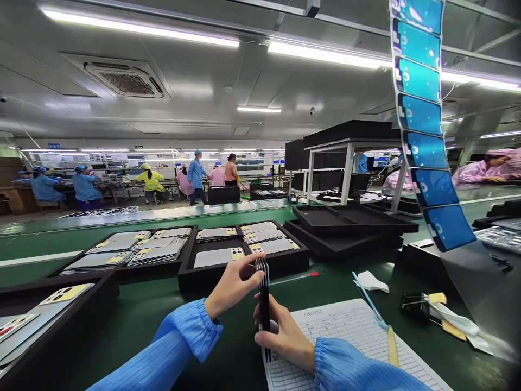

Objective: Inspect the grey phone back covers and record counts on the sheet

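A small stack of thin dark panels [264,304] stands upright on edge above the green table, its lower end over a printed sheet [325,320]. My left hand [234,282] pinches the top of the stack between thumb and fingers. Lower down, my right hand [285,334] grips the same stack from the right side, thumb in front. Just beyond my hands, a black tray [244,269] holds silver panels [217,257] with yellow camera-area pieces.
More black trays of panels stand at left [109,288]. Empty-looking black trays [350,220] are piled behind. A strip of blue films [429,152] hangs at right, near a black clip [415,304] and a pen [368,298]. Several people sit or stand in the background.
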Available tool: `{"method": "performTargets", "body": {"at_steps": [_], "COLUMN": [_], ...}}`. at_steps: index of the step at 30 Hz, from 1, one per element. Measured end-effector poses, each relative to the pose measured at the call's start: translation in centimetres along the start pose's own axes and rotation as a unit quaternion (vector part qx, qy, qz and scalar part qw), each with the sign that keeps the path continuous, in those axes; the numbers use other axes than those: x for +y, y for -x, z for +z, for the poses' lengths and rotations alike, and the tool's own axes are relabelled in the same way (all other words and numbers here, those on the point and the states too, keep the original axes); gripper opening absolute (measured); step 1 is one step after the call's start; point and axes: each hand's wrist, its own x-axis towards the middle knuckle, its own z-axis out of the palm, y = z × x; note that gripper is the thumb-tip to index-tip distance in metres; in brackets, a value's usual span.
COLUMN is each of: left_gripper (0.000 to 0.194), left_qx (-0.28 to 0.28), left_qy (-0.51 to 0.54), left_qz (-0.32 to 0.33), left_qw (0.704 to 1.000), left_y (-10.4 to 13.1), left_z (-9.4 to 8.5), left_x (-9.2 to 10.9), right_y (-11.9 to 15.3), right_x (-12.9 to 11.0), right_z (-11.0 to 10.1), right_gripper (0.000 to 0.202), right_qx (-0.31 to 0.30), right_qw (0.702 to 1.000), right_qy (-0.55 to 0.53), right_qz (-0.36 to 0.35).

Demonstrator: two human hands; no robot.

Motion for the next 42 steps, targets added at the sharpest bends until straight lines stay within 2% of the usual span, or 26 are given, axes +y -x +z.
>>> {"method": "performTargets", "body": {"at_steps": [15, 19, 21, 24, 26, 30, 33, 35, 37, 39, 40, 42], "left_gripper": [0.045, 0.049, 0.058, 0.069, 0.066, 0.054, 0.059, 0.062, 0.047, 0.041, 0.036, 0.03], "left_qx": [-0.023, -0.049, -0.071, -0.102, -0.103, -0.065, -0.052, -0.026, 0.052, 0.137, 0.159, 0.167], "left_qy": [0.022, 0.039, 0.048, 0.03, 0.008, -0.012, -0.035, -0.063, -0.106, -0.166, -0.194, -0.241], "left_qz": [0.003, -0.002, 0.0, 0.024, 0.05, 0.066, 0.06, 0.051, 0.025, -0.02, -0.043, -0.087], "left_qw": [1.0, 0.998, 0.996, 0.994, 0.993, 0.996, 0.996, 0.996, 0.993, 0.976, 0.967, 0.952], "left_y": [-0.2, -0.1, 0.1, 0.5, 0.7, 0.5, -0.7, -1.9, -3.3, -4.4, -4.8, -5.1], "left_z": [-0.3, -0.3, -0.3, -0.4, -0.4, -0.7, -1.8, -3.2, -5.1, -7.2, -8.1, -9.5], "left_x": [-0.4, -0.1, 0.3, 0.9, 1.1, 0.5, -0.8, -2.1, -3.8, -5.8, -6.9, -9.1], "right_y": [0.0, 0.1, 0.2, 0.6, 0.8, 0.7, 0.6, 0.5, 0.4, 0.2, 0.2, 0.1], "right_x": [-0.3, -0.1, 0.1, 0.3, 0.6, 1.3, 1.6, 1.7, 1.8, 2.0, 2.2, 2.6], "right_z": [0.0, 0.0, 0.0, 0.1, 0.1, 0.1, 0.1, 0.0, -0.1, -0.2, -0.3, -0.3], "right_gripper": [0.062, 0.058, 0.055, 0.047, 0.047, 0.069, 0.078, 0.076, 0.07, 0.064, 0.062, 0.06], "right_qx": [-0.009, -0.012, -0.012, -0.018, -0.016, 0.011, 0.038, 0.056, 0.08, 0.099, 0.105, 0.11], "right_qw": [1.0, 1.0, 1.0, 0.998, 0.996, 0.996, 0.997, 0.997, 0.996, 0.994, 0.993, 0.992], "right_qy": [-0.002, -0.004, 0.014, 0.059, 0.085, 0.089, 0.067, 0.053, 0.038, 0.025, 0.021, 0.02], "right_qz": [0.002, 0.006, 0.01, 0.018, 0.008, -0.018, -0.015, -0.006, 0.014, 0.037, 0.044, 0.051]}}
